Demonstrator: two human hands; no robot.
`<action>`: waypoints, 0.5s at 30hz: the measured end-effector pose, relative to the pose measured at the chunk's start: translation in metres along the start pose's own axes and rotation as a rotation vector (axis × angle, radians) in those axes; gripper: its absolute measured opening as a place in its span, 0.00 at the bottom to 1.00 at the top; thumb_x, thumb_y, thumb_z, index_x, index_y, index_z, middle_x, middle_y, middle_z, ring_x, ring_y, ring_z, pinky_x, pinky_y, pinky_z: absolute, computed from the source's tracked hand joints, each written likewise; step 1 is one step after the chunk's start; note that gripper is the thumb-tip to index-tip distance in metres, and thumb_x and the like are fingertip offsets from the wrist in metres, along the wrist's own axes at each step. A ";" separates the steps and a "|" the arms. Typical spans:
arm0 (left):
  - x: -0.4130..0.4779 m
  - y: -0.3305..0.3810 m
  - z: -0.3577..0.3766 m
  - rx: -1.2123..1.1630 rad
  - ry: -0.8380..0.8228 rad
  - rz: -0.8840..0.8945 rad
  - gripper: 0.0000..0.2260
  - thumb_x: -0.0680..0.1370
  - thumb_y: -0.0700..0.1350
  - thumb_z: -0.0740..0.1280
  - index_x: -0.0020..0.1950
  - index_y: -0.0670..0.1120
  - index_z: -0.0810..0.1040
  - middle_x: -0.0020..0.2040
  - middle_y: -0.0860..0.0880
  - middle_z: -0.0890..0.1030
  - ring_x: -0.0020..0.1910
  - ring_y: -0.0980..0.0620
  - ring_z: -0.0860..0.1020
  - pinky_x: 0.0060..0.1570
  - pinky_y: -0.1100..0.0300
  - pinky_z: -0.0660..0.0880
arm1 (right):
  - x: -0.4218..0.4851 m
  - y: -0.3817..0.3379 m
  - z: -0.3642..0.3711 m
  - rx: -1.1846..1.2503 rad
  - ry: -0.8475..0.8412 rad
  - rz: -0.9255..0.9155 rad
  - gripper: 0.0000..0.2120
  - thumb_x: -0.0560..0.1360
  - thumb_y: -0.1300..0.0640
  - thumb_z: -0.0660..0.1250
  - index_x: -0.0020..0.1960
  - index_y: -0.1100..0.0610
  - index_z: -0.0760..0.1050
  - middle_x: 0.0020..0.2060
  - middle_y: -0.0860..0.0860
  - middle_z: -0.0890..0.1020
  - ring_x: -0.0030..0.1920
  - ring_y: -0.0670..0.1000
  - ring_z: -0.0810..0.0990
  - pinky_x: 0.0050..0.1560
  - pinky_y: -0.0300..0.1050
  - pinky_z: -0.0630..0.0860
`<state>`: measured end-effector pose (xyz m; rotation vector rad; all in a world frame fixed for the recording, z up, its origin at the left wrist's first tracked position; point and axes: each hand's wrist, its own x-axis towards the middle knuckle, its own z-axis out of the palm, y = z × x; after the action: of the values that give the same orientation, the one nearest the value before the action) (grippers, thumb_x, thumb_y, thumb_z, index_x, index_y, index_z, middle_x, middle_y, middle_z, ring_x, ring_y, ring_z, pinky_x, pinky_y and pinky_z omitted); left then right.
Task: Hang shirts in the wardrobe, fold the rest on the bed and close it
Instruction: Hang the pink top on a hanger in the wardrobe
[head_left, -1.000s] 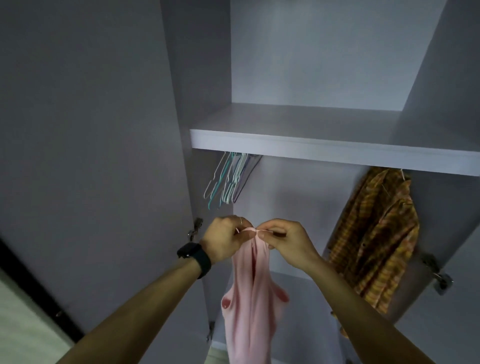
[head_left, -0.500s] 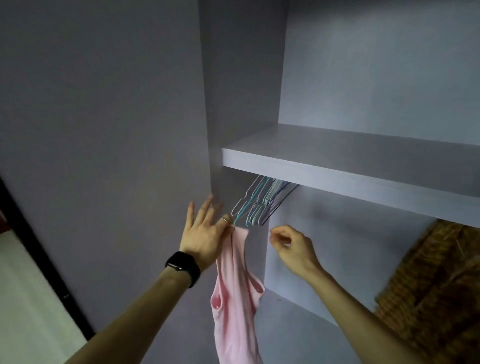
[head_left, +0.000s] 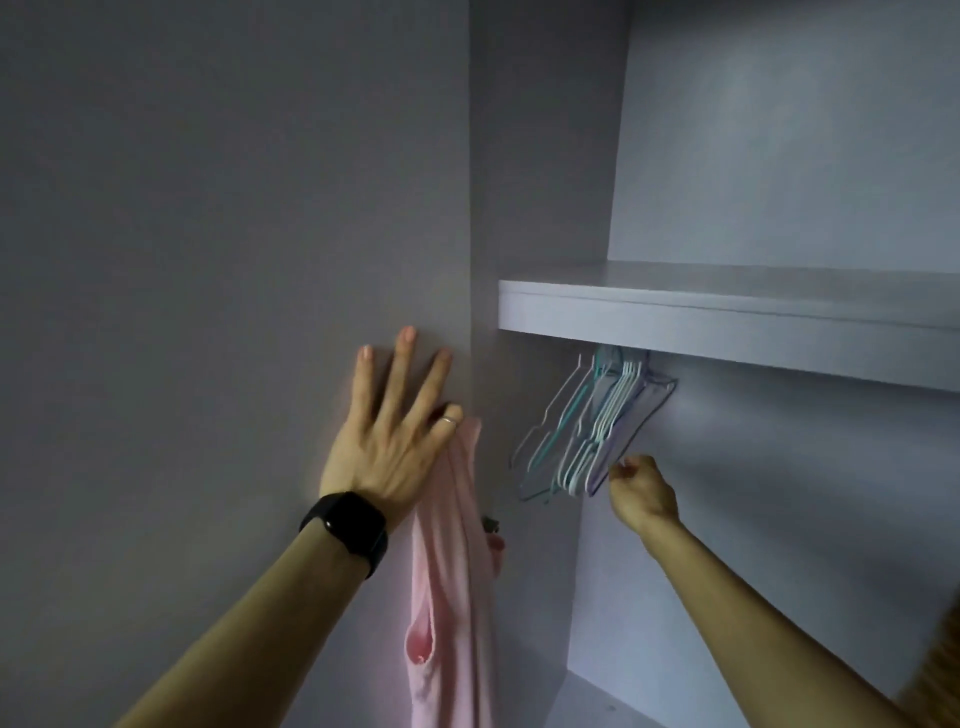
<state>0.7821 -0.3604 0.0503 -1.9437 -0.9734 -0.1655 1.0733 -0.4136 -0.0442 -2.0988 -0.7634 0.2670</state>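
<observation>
Moved since earlier: right hand (head_left: 644, 491) has let go of the garment's neck, which both hands pinched a second ago, and has risen to the bunch of hangers. The left hand (head_left: 387, 447) alone now carries the garment and has spread against the door.
Left hand: back toward the camera, three fingers straight and fanned flat on the door. A finger with a thin silver ring (head_left: 449, 420) at the inner edge bends over the garment's top and grasps it there.
Right hand: fingers curled, fingertips at the hangers' lower ends, just beside the outermost lilac one. Whether it grasps one cannot be told.
Soft pink sleeveless fabric top (head_left: 449, 597): hangs limp from the left hand at the wardrobe's left edge, one armhole showing low down. It is not on a hanger.
Thin white, teal and lilac hangers (head_left: 592, 436): bunched under the shelf's left end, slanting down to the left.
Pale grey board wardrobe (head_left: 779, 130): open.
Flat grey shelf (head_left: 727, 322): spans the upper part.
Plain grey door (head_left: 208, 260): left of the opening.
Black wristwatch (head_left: 347, 527): on the left wrist.
Metal hinge (head_left: 491, 525): partly hidden behind the top.
Orange-brown plaid shirt (head_left: 935, 654): a blurred sliver at the lower right edge.
</observation>
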 end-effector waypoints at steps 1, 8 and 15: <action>0.000 0.000 0.006 0.002 0.049 0.014 0.26 0.80 0.53 0.44 0.80 0.57 0.47 0.71 0.38 0.21 0.68 0.25 0.23 0.56 0.25 0.20 | 0.008 0.000 0.011 0.026 0.029 0.007 0.14 0.84 0.51 0.58 0.63 0.60 0.71 0.54 0.62 0.80 0.49 0.62 0.78 0.46 0.48 0.72; 0.001 -0.001 0.021 0.043 0.319 -0.002 0.26 0.79 0.50 0.37 0.72 0.57 0.64 0.82 0.42 0.47 0.76 0.25 0.41 0.65 0.26 0.30 | 0.035 0.006 0.043 0.137 0.158 0.013 0.14 0.82 0.52 0.63 0.44 0.59 0.81 0.48 0.61 0.84 0.41 0.58 0.77 0.44 0.44 0.71; 0.005 0.003 0.028 0.062 0.366 -0.033 0.24 0.80 0.49 0.38 0.72 0.57 0.63 0.82 0.42 0.50 0.76 0.25 0.41 0.64 0.27 0.27 | 0.025 -0.011 0.028 0.084 0.370 0.041 0.23 0.83 0.47 0.53 0.66 0.64 0.71 0.62 0.67 0.78 0.59 0.67 0.78 0.56 0.54 0.73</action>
<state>0.7801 -0.3365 0.0342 -1.7607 -0.7572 -0.4865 1.0753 -0.3750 -0.0501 -2.0063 -0.4808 -0.0673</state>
